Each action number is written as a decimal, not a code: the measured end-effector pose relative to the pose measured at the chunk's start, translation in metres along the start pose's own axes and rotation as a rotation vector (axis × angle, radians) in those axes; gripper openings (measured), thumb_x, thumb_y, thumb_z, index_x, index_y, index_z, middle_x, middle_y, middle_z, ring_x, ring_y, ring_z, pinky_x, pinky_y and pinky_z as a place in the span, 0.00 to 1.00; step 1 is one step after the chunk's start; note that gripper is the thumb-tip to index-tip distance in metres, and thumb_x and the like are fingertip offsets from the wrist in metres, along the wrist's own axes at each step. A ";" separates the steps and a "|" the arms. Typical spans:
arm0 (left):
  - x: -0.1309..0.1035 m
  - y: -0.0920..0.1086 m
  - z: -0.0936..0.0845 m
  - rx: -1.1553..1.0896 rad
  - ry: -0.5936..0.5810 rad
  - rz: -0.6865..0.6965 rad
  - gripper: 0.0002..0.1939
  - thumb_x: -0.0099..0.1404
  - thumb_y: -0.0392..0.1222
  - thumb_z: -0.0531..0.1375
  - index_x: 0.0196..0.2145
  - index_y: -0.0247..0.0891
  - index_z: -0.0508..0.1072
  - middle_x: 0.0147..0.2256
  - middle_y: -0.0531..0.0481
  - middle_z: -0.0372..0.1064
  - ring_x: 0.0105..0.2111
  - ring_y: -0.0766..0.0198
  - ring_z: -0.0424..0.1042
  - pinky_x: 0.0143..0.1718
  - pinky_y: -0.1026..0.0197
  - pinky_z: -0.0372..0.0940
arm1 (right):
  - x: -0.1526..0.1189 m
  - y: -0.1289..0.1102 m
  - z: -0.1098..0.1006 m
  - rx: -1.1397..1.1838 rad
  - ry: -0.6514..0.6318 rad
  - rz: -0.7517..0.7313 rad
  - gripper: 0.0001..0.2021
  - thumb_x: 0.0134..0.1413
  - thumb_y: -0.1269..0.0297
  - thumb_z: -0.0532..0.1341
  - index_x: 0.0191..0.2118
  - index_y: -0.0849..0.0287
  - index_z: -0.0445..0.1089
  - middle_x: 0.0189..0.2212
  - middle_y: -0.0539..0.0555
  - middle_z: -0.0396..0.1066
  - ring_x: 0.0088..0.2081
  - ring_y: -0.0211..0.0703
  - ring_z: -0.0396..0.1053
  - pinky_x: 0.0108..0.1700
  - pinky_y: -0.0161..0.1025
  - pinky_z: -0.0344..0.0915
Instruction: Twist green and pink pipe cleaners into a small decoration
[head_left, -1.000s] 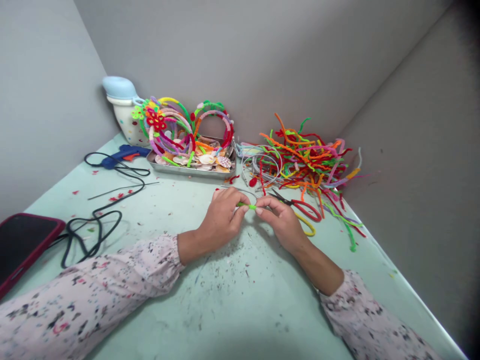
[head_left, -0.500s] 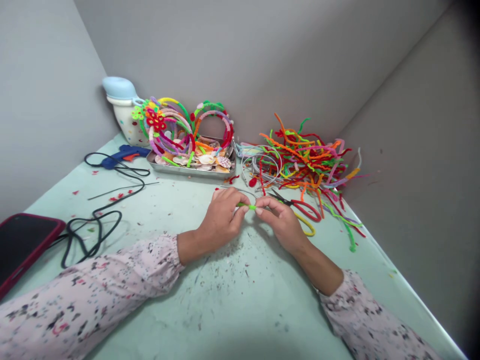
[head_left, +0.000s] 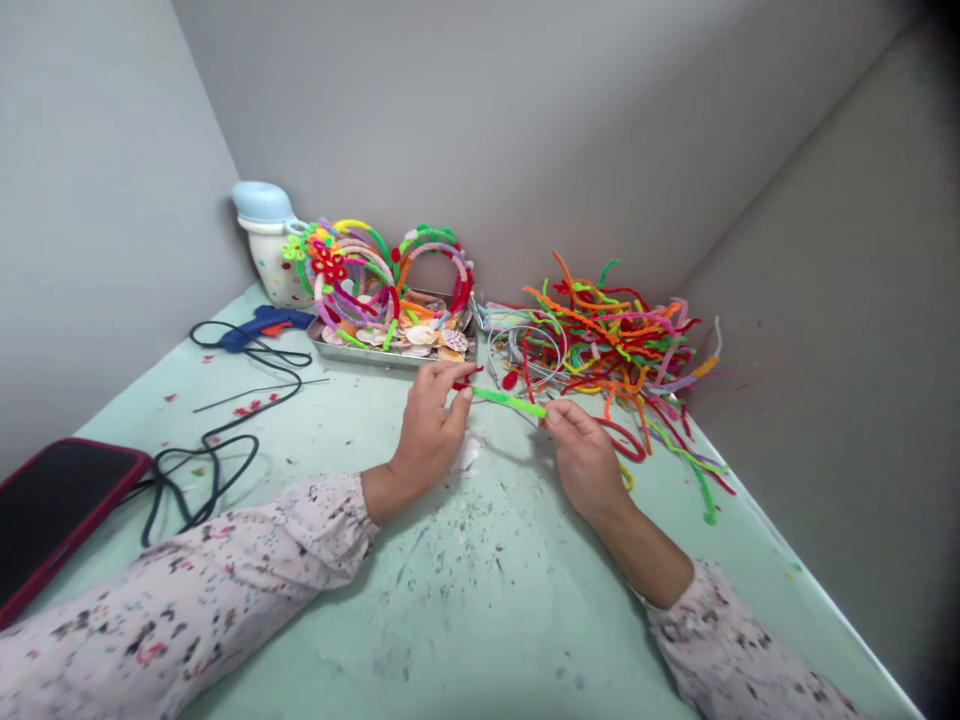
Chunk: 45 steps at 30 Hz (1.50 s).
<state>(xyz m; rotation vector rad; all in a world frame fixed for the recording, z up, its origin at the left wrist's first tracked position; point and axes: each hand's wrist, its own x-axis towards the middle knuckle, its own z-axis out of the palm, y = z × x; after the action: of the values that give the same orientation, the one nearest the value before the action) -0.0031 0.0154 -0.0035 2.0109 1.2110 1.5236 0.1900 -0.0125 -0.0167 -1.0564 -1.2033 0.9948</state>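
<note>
A bright green fuzzy strip (head_left: 508, 402) is stretched between my two hands above the table. Its left end is pinched between the thumb and fingers of my left hand (head_left: 433, 418). My right hand (head_left: 585, 452) grips the other end, and a thin grey wire shows just below the strip. Beyond my right hand, the red scissor handle (head_left: 624, 440) is partly visible; the blades are hidden. Past the fingertips of my left hand lies a metal tray (head_left: 367, 355) of shells and colourful wrapped hoops (head_left: 439, 250).
Tangled fuzzy stems (head_left: 615, 335) and coiled wire (head_left: 525, 350) lie at the back right. On the left are a blue glue gun (head_left: 266, 325), its black cable (head_left: 214, 440) and a red-cased phone (head_left: 67, 500). A lidded cup (head_left: 271, 250) stands behind.
My hands have moved apart, and more of the green strip shows between them. The whole scene sits slightly lower and further right in view.
</note>
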 end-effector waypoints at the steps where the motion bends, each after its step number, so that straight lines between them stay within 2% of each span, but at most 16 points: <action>1: 0.000 -0.001 0.001 0.007 -0.004 0.001 0.15 0.67 0.37 0.53 0.50 0.39 0.70 0.46 0.45 0.63 0.50 0.59 0.64 0.54 0.54 0.58 | 0.001 0.001 0.000 -0.001 -0.005 -0.002 0.08 0.54 0.57 0.60 0.31 0.56 0.68 0.27 0.47 0.61 0.32 0.38 0.60 0.38 0.35 0.57; 4: 0.000 0.000 0.001 0.049 -0.047 0.007 0.11 0.66 0.37 0.54 0.44 0.40 0.74 0.44 0.46 0.66 0.48 0.58 0.65 0.52 0.53 0.58 | 0.002 0.003 0.000 -0.015 0.035 -0.002 0.09 0.54 0.56 0.60 0.33 0.55 0.68 0.29 0.47 0.63 0.33 0.38 0.61 0.39 0.36 0.58; 7: -0.001 0.002 0.000 0.062 -0.089 0.032 0.09 0.66 0.38 0.56 0.43 0.41 0.74 0.42 0.47 0.70 0.46 0.59 0.67 0.51 0.53 0.57 | 0.004 0.001 -0.001 -0.102 0.098 -0.027 0.10 0.54 0.54 0.59 0.37 0.54 0.69 0.31 0.48 0.66 0.35 0.40 0.64 0.41 0.38 0.61; 10: 0.000 0.004 0.000 -0.019 -0.056 0.031 0.08 0.66 0.39 0.55 0.40 0.39 0.74 0.39 0.48 0.72 0.43 0.60 0.68 0.48 0.56 0.59 | 0.006 -0.004 0.000 -0.268 0.123 -0.127 0.11 0.54 0.54 0.60 0.39 0.54 0.71 0.36 0.51 0.70 0.40 0.42 0.66 0.46 0.41 0.62; 13: 0.003 0.007 -0.002 -0.146 -0.026 -0.013 0.08 0.67 0.40 0.55 0.39 0.38 0.73 0.38 0.48 0.71 0.42 0.61 0.68 0.47 0.59 0.61 | 0.008 -0.015 0.000 -0.394 0.151 -0.231 0.11 0.53 0.56 0.61 0.37 0.55 0.73 0.39 0.53 0.71 0.43 0.45 0.67 0.50 0.44 0.62; 16: 0.007 0.017 -0.007 -0.267 -0.108 -0.083 0.09 0.67 0.42 0.55 0.40 0.38 0.73 0.39 0.48 0.70 0.41 0.62 0.68 0.45 0.60 0.61 | 0.010 -0.030 -0.001 -0.408 0.218 -0.212 0.12 0.53 0.54 0.61 0.38 0.55 0.75 0.36 0.53 0.73 0.39 0.44 0.69 0.45 0.43 0.64; 19: 0.013 0.027 -0.012 -0.455 -0.225 -0.223 0.14 0.68 0.47 0.52 0.42 0.37 0.73 0.36 0.48 0.71 0.38 0.63 0.68 0.43 0.61 0.61 | 0.011 -0.047 -0.006 -0.427 0.272 -0.183 0.13 0.53 0.53 0.61 0.39 0.55 0.75 0.35 0.53 0.74 0.37 0.43 0.69 0.42 0.41 0.65; 22: 0.021 0.028 -0.012 -0.670 -0.328 -0.383 0.19 0.68 0.50 0.50 0.36 0.34 0.75 0.31 0.48 0.71 0.33 0.64 0.67 0.39 0.62 0.61 | 0.011 -0.058 -0.011 -0.447 0.127 -0.115 0.14 0.51 0.53 0.61 0.38 0.56 0.76 0.29 0.52 0.74 0.31 0.42 0.69 0.36 0.39 0.66; 24: 0.024 0.024 -0.010 -0.819 -0.437 -0.504 0.19 0.66 0.51 0.54 0.34 0.32 0.75 0.30 0.48 0.71 0.30 0.65 0.67 0.37 0.63 0.61 | 0.011 -0.059 -0.011 -0.477 0.007 -0.059 0.14 0.51 0.53 0.62 0.36 0.57 0.76 0.28 0.52 0.74 0.30 0.42 0.68 0.33 0.38 0.65; 26: 0.024 0.020 -0.007 -0.896 -0.485 -0.637 0.20 0.63 0.53 0.57 0.32 0.32 0.75 0.27 0.48 0.70 0.27 0.67 0.66 0.33 0.65 0.60 | 0.010 -0.057 -0.008 -0.491 -0.044 -0.033 0.14 0.51 0.54 0.61 0.36 0.57 0.77 0.28 0.52 0.75 0.30 0.42 0.69 0.33 0.38 0.65; 29: 0.020 0.019 -0.004 -0.968 -0.547 -0.759 0.18 0.60 0.52 0.60 0.29 0.32 0.75 0.26 0.49 0.68 0.26 0.69 0.66 0.29 0.66 0.59 | 0.008 -0.053 -0.002 -0.498 -0.091 0.000 0.13 0.50 0.55 0.62 0.36 0.57 0.77 0.30 0.53 0.75 0.31 0.42 0.70 0.34 0.38 0.65; 35: 0.015 0.021 -0.005 -1.014 -0.594 -0.803 0.11 0.57 0.43 0.63 0.26 0.31 0.71 0.23 0.53 0.62 0.22 0.73 0.60 0.24 0.69 0.54 | 0.005 -0.050 0.004 -0.461 -0.150 0.034 0.13 0.49 0.55 0.62 0.38 0.57 0.77 0.31 0.53 0.75 0.31 0.41 0.69 0.35 0.37 0.65; 38: 0.015 0.017 -0.004 -1.054 -0.558 -0.823 0.09 0.56 0.41 0.63 0.25 0.33 0.68 0.23 0.54 0.60 0.22 0.73 0.59 0.24 0.68 0.54 | 0.004 -0.046 0.002 -0.379 -0.160 0.053 0.16 0.52 0.55 0.61 0.43 0.57 0.75 0.29 0.52 0.73 0.28 0.38 0.66 0.30 0.35 0.62; 42: 0.015 0.013 -0.003 -0.989 -0.495 -0.782 0.09 0.57 0.41 0.61 0.24 0.33 0.67 0.23 0.54 0.59 0.23 0.72 0.59 0.26 0.67 0.56 | 0.004 -0.039 0.001 -0.323 -0.117 0.065 0.16 0.53 0.55 0.59 0.42 0.59 0.73 0.23 0.48 0.68 0.22 0.35 0.60 0.27 0.34 0.59; 45: 0.016 0.014 -0.002 -0.918 -0.480 -0.733 0.11 0.57 0.43 0.61 0.24 0.33 0.68 0.23 0.54 0.60 0.23 0.71 0.59 0.26 0.67 0.56 | 0.002 -0.040 0.005 -0.385 -0.116 0.055 0.14 0.53 0.56 0.59 0.41 0.59 0.74 0.23 0.48 0.68 0.24 0.36 0.61 0.27 0.34 0.59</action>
<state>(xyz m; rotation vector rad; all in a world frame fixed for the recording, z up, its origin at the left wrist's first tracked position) 0.0019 0.0193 0.0168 1.0413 0.7015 0.8794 0.1866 -0.0193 0.0226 -1.3514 -1.5068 0.8955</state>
